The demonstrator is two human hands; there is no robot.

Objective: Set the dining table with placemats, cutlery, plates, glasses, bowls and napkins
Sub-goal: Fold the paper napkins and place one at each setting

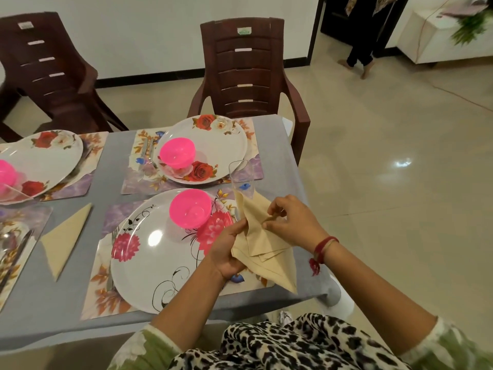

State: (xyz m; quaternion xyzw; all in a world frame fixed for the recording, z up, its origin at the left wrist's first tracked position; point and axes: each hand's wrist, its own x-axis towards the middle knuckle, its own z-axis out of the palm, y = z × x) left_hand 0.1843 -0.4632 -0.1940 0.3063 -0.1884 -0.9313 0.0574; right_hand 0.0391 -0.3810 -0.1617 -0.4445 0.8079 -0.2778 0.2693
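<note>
A grey-clothed dining table [53,311] is filling the left of the scene. One brown plastic chair [245,73] is standing at its far side, and a second chair [45,68] is standing at far left. Another person [360,49] is standing on the tiled floor at far right. The near placemat [106,297] is carrying a white flowered plate [149,263]. A rose-patterned plate [213,145] is sitting on the far placemat [253,169], and a third plate [40,161] is lying at left.

Over the near setting's right edge, a person is holding a beige napkin [264,241]. The left hand [226,252] is gripping its left edge with curled fingers, while the right hand [290,222] is pinching a fold near the top between thumb and fingertips. Cloth and hands are hiding the flowered plate's right rim and the foot of a clear glass [240,177] standing just beyond.

A folded napkin [62,241], triangular, is lying left of the near placemat. A pink bowl [190,209] is resting on the flowered plate's far side, and a fork [113,236] is peeking out at its left.
</note>
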